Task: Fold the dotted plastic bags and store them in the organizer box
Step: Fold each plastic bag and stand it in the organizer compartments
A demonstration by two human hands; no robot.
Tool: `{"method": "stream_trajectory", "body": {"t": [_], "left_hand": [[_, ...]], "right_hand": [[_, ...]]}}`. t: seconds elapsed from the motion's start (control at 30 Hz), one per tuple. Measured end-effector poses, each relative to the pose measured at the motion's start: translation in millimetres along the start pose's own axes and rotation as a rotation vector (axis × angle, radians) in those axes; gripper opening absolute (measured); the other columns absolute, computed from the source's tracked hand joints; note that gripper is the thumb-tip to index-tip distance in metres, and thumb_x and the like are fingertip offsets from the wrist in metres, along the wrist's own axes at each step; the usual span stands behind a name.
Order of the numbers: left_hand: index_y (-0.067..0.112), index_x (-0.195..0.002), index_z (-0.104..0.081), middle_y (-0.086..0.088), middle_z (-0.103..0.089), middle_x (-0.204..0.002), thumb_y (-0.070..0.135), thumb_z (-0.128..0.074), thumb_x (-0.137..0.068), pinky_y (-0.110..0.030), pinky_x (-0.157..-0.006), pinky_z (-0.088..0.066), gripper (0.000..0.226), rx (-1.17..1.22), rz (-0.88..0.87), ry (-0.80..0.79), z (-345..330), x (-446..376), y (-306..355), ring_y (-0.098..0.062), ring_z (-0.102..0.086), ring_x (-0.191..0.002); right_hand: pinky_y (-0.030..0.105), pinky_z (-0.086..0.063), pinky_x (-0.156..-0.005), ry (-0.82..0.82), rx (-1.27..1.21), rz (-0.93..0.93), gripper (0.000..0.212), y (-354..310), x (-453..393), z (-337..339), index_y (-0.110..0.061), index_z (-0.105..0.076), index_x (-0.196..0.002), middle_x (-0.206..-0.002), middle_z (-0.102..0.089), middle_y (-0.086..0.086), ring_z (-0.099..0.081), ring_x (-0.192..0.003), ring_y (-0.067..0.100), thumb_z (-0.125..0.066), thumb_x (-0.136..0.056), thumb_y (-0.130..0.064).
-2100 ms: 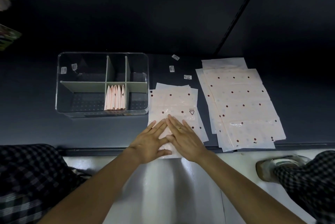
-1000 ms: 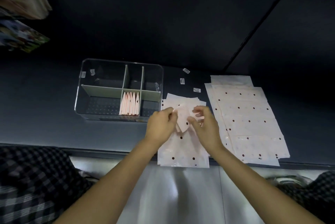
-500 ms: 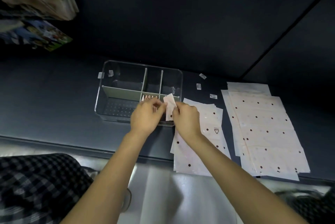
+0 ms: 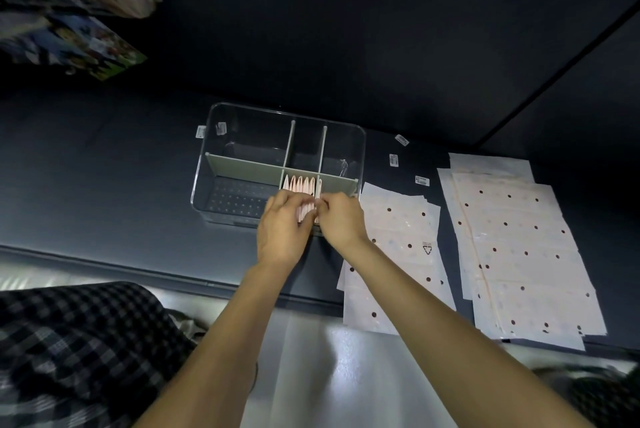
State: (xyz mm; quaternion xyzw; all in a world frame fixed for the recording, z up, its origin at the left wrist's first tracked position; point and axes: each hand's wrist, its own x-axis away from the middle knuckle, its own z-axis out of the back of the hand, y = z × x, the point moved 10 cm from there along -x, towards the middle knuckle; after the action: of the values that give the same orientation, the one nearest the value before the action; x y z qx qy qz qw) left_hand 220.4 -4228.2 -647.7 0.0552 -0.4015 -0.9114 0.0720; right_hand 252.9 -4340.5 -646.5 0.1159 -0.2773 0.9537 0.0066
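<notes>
Over the near edge of the clear organizer box (image 4: 207,164), both hands meet at the middle front compartment, where a row of folded pink bags (image 4: 299,185) stands upright between the grey dividers (image 4: 242,169). The left hand (image 4: 280,237) has its fingers curled against the front of that row, and the knuckles hide the lower halves of the folded bags. The right hand (image 4: 341,218) pinches a folded bag (image 4: 318,189) at the right end of the row, beside the divider; only its upper edge shows above the fingertips, so how deep it sits cannot be made out. To the right of the box lies a flat stack of dotted bags (image 4: 398,240), its near end hanging over the edge of the dark surface (image 4: 104,185), with a small triangular recycling mark (image 4: 427,249) printed on the top sheet; nothing inside the mark can be read. Further right is a larger stack of dotted bags (image 4: 519,247). Small white stickers (image 4: 421,180) lie on the surface behind the stacks, and two more sit at the box's far left corner; their print is too small to read. Blurred colourful packaging (image 4: 79,46) is cut off at the upper left.
</notes>
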Motion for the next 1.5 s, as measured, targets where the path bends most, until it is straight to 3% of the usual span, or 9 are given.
{"method": "stream_trajectory", "body": {"t": [0.33, 0.43, 0.6, 0.77, 0.93, 1.13, 1.23, 1.33, 1.5], "left_hand": [[0.017, -0.108, -0.069, -0.009, -0.055, -0.105, 0.016, -0.065, -0.086, -0.038, -0.074, -0.044, 0.023, -0.195, -0.124, -0.002, 1, 5, 18, -0.028, -0.049, -0.095], [0.024, -0.113, -0.067, -0.008, -0.052, -0.108, 0.016, -0.060, -0.089, -0.038, -0.079, -0.040, 0.026, -0.306, -0.152, -0.030, -3, 5, 24, -0.027, -0.046, -0.098], [0.022, -0.115, -0.067, -0.008, -0.049, -0.116, 0.021, -0.054, -0.093, -0.041, -0.085, -0.040, 0.026, -0.398, -0.138, -0.084, -6, 2, 24, -0.028, -0.042, -0.104], [0.018, -0.111, -0.067, -0.010, -0.051, -0.119, 0.023, -0.054, -0.092, -0.042, -0.085, -0.038, 0.023, -0.446, -0.164, -0.044, -9, 9, 39, -0.029, -0.043, -0.106], [0.010, -0.101, -0.071, -0.010, -0.059, -0.104, 0.014, -0.062, -0.088, -0.043, -0.077, -0.048, 0.016, -0.319, -0.410, -0.075, -28, 41, 76, -0.029, -0.053, -0.094], [0.022, -0.117, -0.064, 0.006, -0.059, -0.122, 0.036, -0.050, -0.096, -0.026, -0.091, -0.043, 0.029, -0.213, -0.461, -0.607, -104, 102, 70, -0.014, -0.053, -0.112], [0.022, -0.107, -0.066, 0.006, -0.065, -0.110, 0.043, -0.042, -0.098, -0.028, -0.089, -0.043, 0.034, -0.202, -0.381, -0.727, -116, 111, 61, -0.015, -0.057, -0.104], [0.024, -0.098, -0.068, 0.007, -0.069, -0.092, 0.047, -0.038, -0.098, -0.031, -0.083, -0.047, 0.037, -0.069, -0.200, -0.722, -114, 101, 56, -0.014, -0.061, -0.090], [0.027, -0.090, -0.071, 0.013, -0.071, -0.087, 0.043, -0.052, -0.093, -0.011, -0.074, -0.044, 0.025, 0.334, 0.039, -0.558, -105, 77, 59, 0.006, -0.060, -0.083]], "right_hand": [[0.032, -0.043, -0.085, -0.316, 0.035, 0.148, 0.033, -1, 6, -13, -0.004, -0.058, -0.122, -0.117, -0.062, 0.018, -0.055, -0.107, 0.032, -0.034, -0.100, -0.010], [0.032, -0.042, -0.084, -0.245, 0.067, 0.251, 0.032, 5, 20, 11, -0.008, -0.057, -0.124, -0.113, -0.064, 0.016, -0.057, -0.104, 0.031, -0.038, -0.099, -0.011], [0.020, -0.035, -0.098, -0.092, 0.022, 0.231, 0.032, 85, 60, 59, -0.012, -0.057, -0.129, -0.128, -0.060, 0.005, -0.054, -0.118, 0.019, -0.046, -0.099, -0.017], [0.019, -0.028, -0.107, -0.296, 0.331, 0.244, 0.061, 178, 128, 37, -0.025, -0.040, -0.142, -0.148, -0.036, -0.010, -0.033, -0.136, 0.010, -0.062, -0.087, -0.041], [0.029, -0.058, -0.077, -0.126, 0.532, 0.483, 0.061, 176, 159, 30, -0.020, -0.071, -0.106, -0.119, -0.066, 0.001, -0.065, -0.107, 0.019, -0.093, -0.050, -0.030], [0.029, -0.056, -0.079, -0.100, 0.355, 0.493, 0.020, 171, 151, 46, -0.016, -0.074, -0.097, -0.104, -0.072, -0.001, -0.067, -0.099, 0.019, -0.077, -0.077, -0.014], [0.025, -0.045, -0.085, -0.290, 0.185, 0.310, 0.024, 190, 140, 50, -0.018, -0.066, -0.108, -0.100, -0.068, -0.008, -0.057, -0.094, 0.007, -0.045, -0.099, -0.024], [0.020, -0.038, -0.062, -0.251, -0.068, 0.173, 0.014, 192, 121, 75, -0.017, -0.068, -0.093, -0.069, -0.062, -0.002, -0.048, -0.060, 0.005, -0.054, -0.095, -0.020], [0.010, -0.029, -0.050, -0.272, -0.230, 0.004, 0.024, 194, 88, 85, -0.023, -0.058, -0.062, -0.061, -0.047, -0.015, -0.045, -0.051, -0.006, -0.079, -0.075, -0.020]]}}
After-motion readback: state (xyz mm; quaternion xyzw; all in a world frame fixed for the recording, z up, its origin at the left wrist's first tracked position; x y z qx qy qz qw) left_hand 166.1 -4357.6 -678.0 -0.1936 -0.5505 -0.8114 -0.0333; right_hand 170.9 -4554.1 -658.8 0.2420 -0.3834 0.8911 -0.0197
